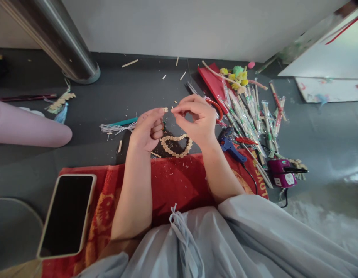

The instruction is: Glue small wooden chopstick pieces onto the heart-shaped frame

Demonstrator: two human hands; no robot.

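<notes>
My left hand (148,129) is curled, its thumb and forefinger pinching a tiny pale wooden piece (165,109). Just to its right my right hand (196,119) is also pinched shut, fingertips almost meeting the left ones; what it holds is too small to make out. Below both hands, on the dark floor, lies a heart-shaped ring of small wooden bits (176,145). It sits at the far edge of a red cloth (173,181) spread under my forearms.
A phone (67,214) lies face up on the cloth's left end. Right of my hands: a blue glue gun (232,148), wrapped chopsticks (248,116), red scissors (218,110), a purple device (280,173). A metal post (63,46) stands back left; a pink sleeve (25,125) reaches in left.
</notes>
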